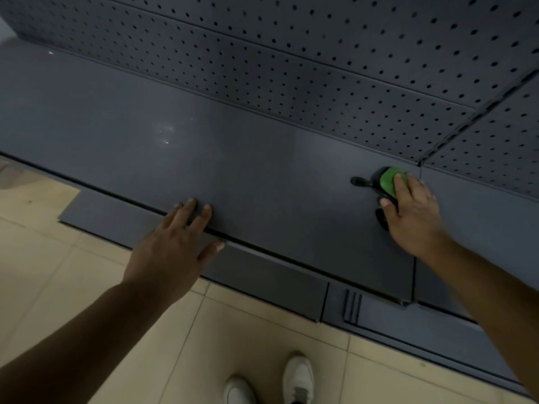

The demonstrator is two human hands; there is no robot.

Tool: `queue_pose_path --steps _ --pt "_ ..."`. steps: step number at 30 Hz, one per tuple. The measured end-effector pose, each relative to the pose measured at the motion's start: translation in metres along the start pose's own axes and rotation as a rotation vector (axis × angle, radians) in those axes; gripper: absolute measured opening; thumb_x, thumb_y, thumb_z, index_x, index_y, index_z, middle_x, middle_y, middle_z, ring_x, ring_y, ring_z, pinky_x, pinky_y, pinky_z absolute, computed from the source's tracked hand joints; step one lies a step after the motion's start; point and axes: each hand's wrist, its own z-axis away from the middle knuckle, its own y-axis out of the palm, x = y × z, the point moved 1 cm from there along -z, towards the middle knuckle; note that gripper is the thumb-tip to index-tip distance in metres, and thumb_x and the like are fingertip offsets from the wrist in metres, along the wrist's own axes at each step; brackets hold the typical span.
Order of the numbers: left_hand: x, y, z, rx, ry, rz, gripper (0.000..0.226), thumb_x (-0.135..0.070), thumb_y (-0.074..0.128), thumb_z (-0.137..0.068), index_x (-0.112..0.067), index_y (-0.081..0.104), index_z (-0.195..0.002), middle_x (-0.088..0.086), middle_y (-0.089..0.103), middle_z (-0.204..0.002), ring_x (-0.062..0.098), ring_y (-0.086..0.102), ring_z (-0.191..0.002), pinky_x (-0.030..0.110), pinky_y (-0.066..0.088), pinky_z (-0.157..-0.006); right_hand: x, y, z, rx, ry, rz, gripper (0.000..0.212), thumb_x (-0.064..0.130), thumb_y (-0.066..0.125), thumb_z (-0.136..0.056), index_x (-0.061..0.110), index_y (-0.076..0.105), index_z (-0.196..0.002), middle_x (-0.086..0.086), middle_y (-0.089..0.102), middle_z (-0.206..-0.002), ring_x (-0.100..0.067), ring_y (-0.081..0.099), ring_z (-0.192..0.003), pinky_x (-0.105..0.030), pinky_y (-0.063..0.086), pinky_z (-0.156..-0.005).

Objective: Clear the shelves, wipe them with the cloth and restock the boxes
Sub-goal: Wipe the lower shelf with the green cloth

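Your left hand [175, 246] lies flat with straight fingers over the front edge of the shelf [262, 176], while your right hand [414, 217] presses the green cloth [389, 179] under loosely spread fingers near the pegboard [291, 68], with open shelf surface between them.

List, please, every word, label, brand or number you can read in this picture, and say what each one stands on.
None: no text can be read anywhere in this view.
The grey shelf and the perforated back panel carry no label or number.
The green cloth under the right hand shows no print.
The white shoes show no legible brand in the dim light.
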Motion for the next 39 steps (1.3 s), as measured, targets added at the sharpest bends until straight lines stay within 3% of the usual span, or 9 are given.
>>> queue_pose_path --steps 4,17,21,24,27,31,36,39 --pt "0.0 -0.002 -0.001 0.002 0.01 -0.003 0.086 -0.07 0.007 -0.084 -0.031 -0.004 -0.16 -0.003 -0.003 -0.169 0.018 0.005 -0.155 0.039 0.031 -0.118 0.006 -0.001 -0.012 -0.01 -0.022 0.049 0.062 0.039 0.033 -0.108 0.012 0.016 -0.162 -0.016 0.015 -0.167 -0.034 0.012 -0.154 -0.048 0.004 -0.126" --pt "0.0 0.001 -0.001 -0.072 0.022 0.019 0.071 -0.056 0.034 -0.099 -0.029 0.01 -0.16 0.0 0.01 -0.169 0.022 0.016 -0.154 0.039 0.041 -0.112 0.108 0.006 -0.071 0.017 -0.293 0.094 0.06 0.034 0.034 -0.109 0.01 0.016 -0.161 -0.013 0.014 -0.168 -0.033 0.01 -0.155 -0.045 0.003 -0.126" --pt "0.005 -0.002 -0.002 -0.097 0.02 -0.021 0.072 -0.048 0.046 -0.098 -0.033 0.011 -0.159 -0.001 0.013 -0.168 0.023 0.025 -0.152 0.037 0.051 -0.101 0.156 0.018 -0.047 0.03 -0.498 0.079 0.061 0.035 0.038 -0.108 0.01 0.021 -0.161 -0.012 0.019 -0.167 -0.033 0.014 -0.154 -0.047 0.006 -0.127" --pt "0.006 -0.001 -0.004 -0.072 0.015 -0.044 0.073 -0.041 0.058 -0.094 -0.032 0.024 -0.158 0.002 0.025 -0.165 0.026 0.038 -0.146 0.038 0.059 -0.086 0.176 0.03 -0.004 0.057 -0.628 0.056 0.06 0.036 0.037 -0.107 0.013 0.023 -0.16 -0.01 0.02 -0.168 -0.031 0.015 -0.155 -0.048 0.008 -0.127" --pt "0.006 -0.002 -0.003 -0.054 0.009 -0.06 0.072 -0.038 0.061 -0.092 -0.031 0.029 -0.157 0.001 0.031 -0.163 0.026 0.043 -0.143 0.038 0.06 -0.081 0.18 0.033 0.045 0.096 -0.721 -0.001 0.061 0.033 0.045 -0.104 0.015 0.029 -0.159 -0.008 0.023 -0.167 -0.029 0.018 -0.154 -0.048 0.011 -0.127" --pt "-0.001 -0.006 -0.003 -0.095 0.005 -0.053 0.071 -0.043 0.05 -0.098 -0.035 0.018 -0.16 -0.004 0.019 -0.167 0.02 0.031 -0.15 0.036 0.056 -0.09 0.168 0.039 0.09 0.116 -0.793 -0.01 0.069 0.023 0.062 -0.092 0.018 0.036 -0.156 -0.004 0.032 -0.164 -0.025 0.027 -0.152 -0.046 0.021 -0.125" --pt "-0.005 -0.007 -0.003 -0.061 0.022 -0.064 0.073 -0.045 0.043 -0.101 -0.037 0.0 -0.16 -0.006 0.002 -0.169 0.019 0.018 -0.154 0.03 0.052 -0.098 0.132 0.039 0.113 0.111 -0.863 -0.093 0.057 0.012 0.045 -0.086 0.022 0.057 -0.141 0.001 0.049 -0.153 -0.021 0.044 -0.143 -0.04 0.03 -0.119" --pt "-0.004 -0.007 -0.002 -0.053 0.014 -0.048 0.073 -0.044 0.043 -0.102 -0.036 0.001 -0.16 -0.005 0.001 -0.169 0.02 0.015 -0.155 0.032 0.047 -0.105 0.112 0.033 0.118 0.133 -0.832 -0.225 0.067 0.005 0.067 -0.076 0.025 0.058 -0.139 0.009 0.047 -0.152 -0.015 0.043 -0.14 -0.038 0.036 -0.116"
